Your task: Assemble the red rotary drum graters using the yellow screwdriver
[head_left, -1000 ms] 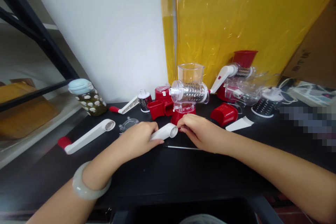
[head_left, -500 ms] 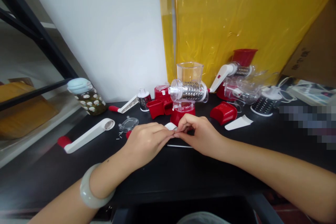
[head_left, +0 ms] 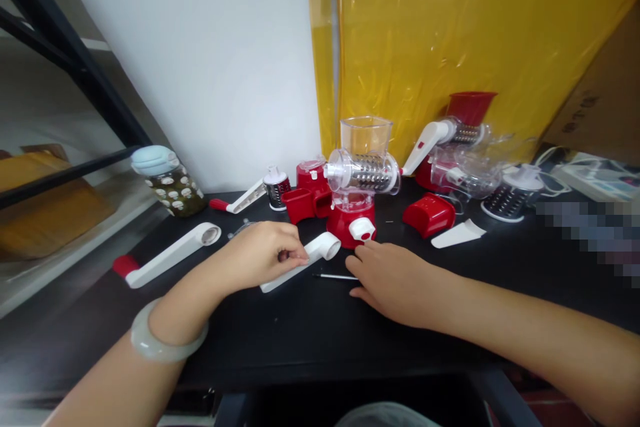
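Observation:
My left hand (head_left: 260,255) is closed round a white crank handle (head_left: 313,253) that lies on the black table (head_left: 320,327), its ring end pointing right. My right hand (head_left: 393,280) lies flat on the table with fingers stretched out, its fingertips next to a thin metal rod (head_left: 336,276). Just behind both hands stands a rotary grater (head_left: 361,193) with a red base, a clear drum housing and a clear hopper.
A second white crank handle with a red grip (head_left: 167,255) lies at the left. A patterned jar (head_left: 167,181) stands further back. Red parts (head_left: 429,215), a white piece (head_left: 459,233), grater drums (head_left: 510,199) and another grater (head_left: 457,140) crowd the back right. Yellow plastic sheet (head_left: 450,40) behind.
My hands have come apart. The left has laid the white handle down on the table, and the right has let go and dropped flat beside the metal rod.

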`<state>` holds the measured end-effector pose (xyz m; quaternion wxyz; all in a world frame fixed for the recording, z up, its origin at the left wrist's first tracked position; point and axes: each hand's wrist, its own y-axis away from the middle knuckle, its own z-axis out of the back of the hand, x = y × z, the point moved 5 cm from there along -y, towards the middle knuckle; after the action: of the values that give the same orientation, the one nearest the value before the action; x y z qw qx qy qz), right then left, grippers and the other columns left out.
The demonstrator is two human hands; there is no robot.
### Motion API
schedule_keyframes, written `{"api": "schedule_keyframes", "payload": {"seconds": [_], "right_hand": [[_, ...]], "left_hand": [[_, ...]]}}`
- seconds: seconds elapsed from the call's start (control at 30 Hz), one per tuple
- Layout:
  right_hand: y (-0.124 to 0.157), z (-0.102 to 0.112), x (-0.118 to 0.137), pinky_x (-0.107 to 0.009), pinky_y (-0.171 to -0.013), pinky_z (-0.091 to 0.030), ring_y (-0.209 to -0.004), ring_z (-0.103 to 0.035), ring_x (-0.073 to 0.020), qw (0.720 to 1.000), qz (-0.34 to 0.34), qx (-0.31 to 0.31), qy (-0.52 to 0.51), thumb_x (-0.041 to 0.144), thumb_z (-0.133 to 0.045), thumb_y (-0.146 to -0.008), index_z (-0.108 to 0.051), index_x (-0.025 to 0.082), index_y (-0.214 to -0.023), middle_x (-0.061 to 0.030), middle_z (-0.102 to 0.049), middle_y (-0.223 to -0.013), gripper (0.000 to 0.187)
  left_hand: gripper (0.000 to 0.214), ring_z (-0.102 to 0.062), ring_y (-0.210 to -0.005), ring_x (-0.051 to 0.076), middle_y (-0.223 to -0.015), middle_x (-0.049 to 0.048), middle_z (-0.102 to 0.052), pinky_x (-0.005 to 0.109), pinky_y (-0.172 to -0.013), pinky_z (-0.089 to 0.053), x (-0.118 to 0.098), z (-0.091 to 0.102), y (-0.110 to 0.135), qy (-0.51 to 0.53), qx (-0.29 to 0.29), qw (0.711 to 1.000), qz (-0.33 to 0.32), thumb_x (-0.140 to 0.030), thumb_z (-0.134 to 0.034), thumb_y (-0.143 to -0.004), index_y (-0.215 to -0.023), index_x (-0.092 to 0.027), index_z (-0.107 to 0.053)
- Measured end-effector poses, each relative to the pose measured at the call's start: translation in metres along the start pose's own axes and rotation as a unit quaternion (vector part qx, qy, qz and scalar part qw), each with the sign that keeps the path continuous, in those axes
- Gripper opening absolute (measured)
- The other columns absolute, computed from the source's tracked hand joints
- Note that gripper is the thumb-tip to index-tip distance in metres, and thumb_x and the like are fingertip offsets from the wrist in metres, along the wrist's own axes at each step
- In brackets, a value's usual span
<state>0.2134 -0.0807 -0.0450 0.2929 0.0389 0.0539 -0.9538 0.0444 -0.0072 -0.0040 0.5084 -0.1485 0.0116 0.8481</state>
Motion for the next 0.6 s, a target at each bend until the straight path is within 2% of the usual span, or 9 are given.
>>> {"api": "schedule_keyframes", "payload": {"seconds": [0.07,0.17,0.33,0.47,0.6], "right_hand": [[0.003,-0.005,0.000,-0.035,-0.066,-0.049,-0.081,-0.068,-0.0263,1.000,0.009,0.023,0.007,0.022,-0.056,-0.093,-0.063,0.016,-0.100,-0.0083,-0.069,-0.089,0.012],[0.005,-0.003,-0.004,-0.031,-0.059,-0.044,-0.074,-0.069,-0.0243,0.999,0.020,0.042,0.006,0.009,-0.052,-0.091,-0.062,0.016,-0.102,-0.0067,-0.070,-0.085,0.017],[0.010,0.025,-0.018,-0.027,-0.055,-0.037,-0.074,-0.071,-0.0193,0.995,-0.014,0.054,-0.082,0.010,-0.049,-0.094,-0.057,0.022,-0.101,-0.0025,-0.072,-0.087,0.016],[0.020,0.041,-0.023,-0.027,-0.054,-0.033,-0.072,-0.068,-0.0171,0.995,-0.012,0.020,-0.100,0.015,-0.049,-0.096,-0.054,0.023,-0.098,0.0000,-0.071,-0.088,0.010],[0.026,0.034,-0.025,-0.029,-0.052,-0.028,-0.064,-0.064,-0.0166,0.998,-0.017,-0.027,-0.046,0.019,-0.049,-0.097,-0.053,0.023,-0.096,0.0011,-0.066,-0.083,0.006]], "left_hand": [[0.018,-0.061,-0.063,0.011,-0.078,0.0027,-0.067,0.021,-0.057,-0.043,-0.004,-0.003,0.001,0.005,0.016,1.000,-0.005,-0.027,-0.060,-0.090,-0.085,-0.023,-0.077],[0.018,-0.060,-0.062,0.011,-0.076,0.0020,-0.065,0.021,-0.057,-0.042,-0.009,-0.005,0.002,0.004,0.027,1.000,-0.006,-0.026,-0.059,-0.090,-0.084,-0.023,-0.075],[0.020,-0.059,-0.064,0.012,-0.079,0.0034,-0.065,0.022,-0.059,-0.043,-0.008,0.007,0.004,0.001,-0.017,1.000,-0.008,-0.026,-0.054,-0.093,-0.087,-0.019,-0.072],[0.020,-0.060,-0.069,0.012,-0.081,0.0037,-0.067,0.023,-0.063,-0.044,-0.008,0.015,0.007,0.017,-0.051,0.998,-0.016,-0.025,-0.053,-0.094,-0.088,-0.019,-0.071],[0.019,-0.061,-0.069,0.013,-0.081,0.0041,-0.068,0.024,-0.064,-0.045,-0.012,0.014,0.007,0.018,-0.050,0.998,-0.026,-0.026,-0.054,-0.094,-0.090,-0.019,-0.072]]}}
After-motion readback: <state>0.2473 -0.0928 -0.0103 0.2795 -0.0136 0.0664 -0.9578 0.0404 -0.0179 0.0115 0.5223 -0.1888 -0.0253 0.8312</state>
